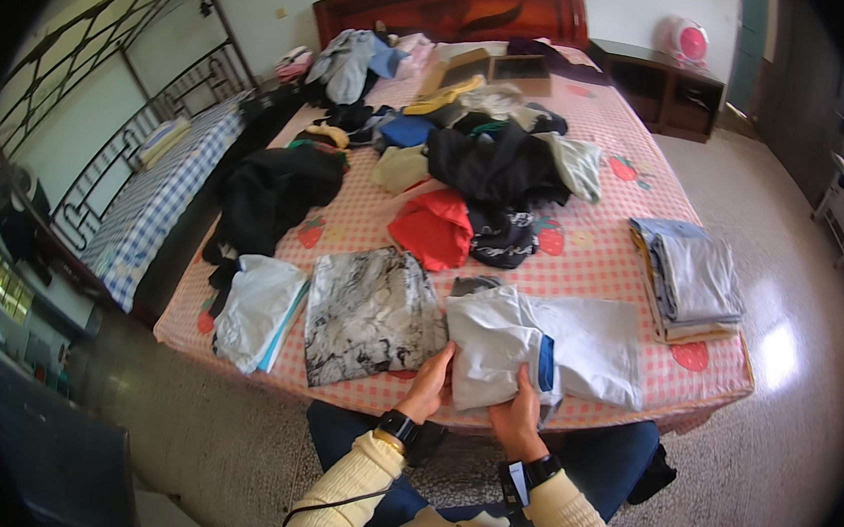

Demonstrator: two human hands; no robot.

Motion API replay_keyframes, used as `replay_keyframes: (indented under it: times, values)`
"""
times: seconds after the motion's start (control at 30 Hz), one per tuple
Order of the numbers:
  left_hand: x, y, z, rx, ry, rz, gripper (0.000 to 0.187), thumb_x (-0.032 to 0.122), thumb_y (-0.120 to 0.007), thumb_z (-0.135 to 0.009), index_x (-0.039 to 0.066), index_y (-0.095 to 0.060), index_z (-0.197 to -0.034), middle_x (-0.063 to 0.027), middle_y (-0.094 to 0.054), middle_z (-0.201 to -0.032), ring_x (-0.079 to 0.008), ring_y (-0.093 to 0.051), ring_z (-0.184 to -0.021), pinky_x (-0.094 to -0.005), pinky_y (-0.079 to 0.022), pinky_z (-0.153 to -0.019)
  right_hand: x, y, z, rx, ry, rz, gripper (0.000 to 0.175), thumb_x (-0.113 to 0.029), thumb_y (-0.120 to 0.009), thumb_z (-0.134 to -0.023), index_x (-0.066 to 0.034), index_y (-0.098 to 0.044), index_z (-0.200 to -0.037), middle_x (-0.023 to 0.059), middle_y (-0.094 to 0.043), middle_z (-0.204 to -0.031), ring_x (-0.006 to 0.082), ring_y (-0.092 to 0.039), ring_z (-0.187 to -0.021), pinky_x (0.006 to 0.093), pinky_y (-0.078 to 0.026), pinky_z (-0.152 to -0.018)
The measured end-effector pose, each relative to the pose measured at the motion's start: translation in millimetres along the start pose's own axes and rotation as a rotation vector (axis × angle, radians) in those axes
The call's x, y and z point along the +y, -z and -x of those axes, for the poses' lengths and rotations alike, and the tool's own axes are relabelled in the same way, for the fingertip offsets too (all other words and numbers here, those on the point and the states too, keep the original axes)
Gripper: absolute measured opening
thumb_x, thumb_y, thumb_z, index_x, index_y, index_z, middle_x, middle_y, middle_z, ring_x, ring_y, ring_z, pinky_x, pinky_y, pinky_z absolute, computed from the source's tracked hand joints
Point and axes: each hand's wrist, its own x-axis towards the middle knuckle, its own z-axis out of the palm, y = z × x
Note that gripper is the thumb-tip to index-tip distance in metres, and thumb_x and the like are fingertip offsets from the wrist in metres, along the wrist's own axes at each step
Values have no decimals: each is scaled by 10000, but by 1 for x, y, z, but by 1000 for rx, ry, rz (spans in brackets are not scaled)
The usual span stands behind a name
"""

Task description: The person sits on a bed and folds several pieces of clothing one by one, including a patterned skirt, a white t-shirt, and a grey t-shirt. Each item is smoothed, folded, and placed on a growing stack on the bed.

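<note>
Both my hands grip a folded white garment (491,337) with a blue strip at its right side, at the near edge of the bed. My left hand (428,386) holds its left edge. My right hand (521,415) has its lower right part, thumb on top and the other fingers hidden beneath. Under and beside it to the right spreads a light grey-white garment (595,346), lying flat. Left of my left hand lies a grey-and-black marbled garment (372,316), folded to a rough rectangle.
A folded stack of clothes (691,279) sits at the bed's right edge. A folded white-and-teal garment (255,317) lies at the left. Farther back are a loose clothes heap (499,161), a red garment (433,227), black clothing (278,191) and an open cardboard box (521,73).
</note>
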Motion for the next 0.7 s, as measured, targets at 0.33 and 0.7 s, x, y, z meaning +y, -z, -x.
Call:
replay_keyframes:
  times: [0.33,0.7]
  values:
    - [15,2,15,-179,20,201,627,500,-549,-995,79,-439,-1446,-77,-538,-1413,-230,-521,-1280,-425,-411,-1086,27,3,3,-101,93,741,467,-352,-461,-1066,-4,-474,-1377,124,-552,-1353,260,-528,-1237,404,-426,-1066]
    - [10,12,5,-178,72,206,557,413,-589,-996,43,-484,-1399,-98,-595,-1344,-248,-585,-1204,-412,-467,-1035,28,2,1,-9,-89,415,511,-366,-468,-1064,54,-482,-1353,114,-564,-1342,237,-550,-1193,367,-454,-1018]
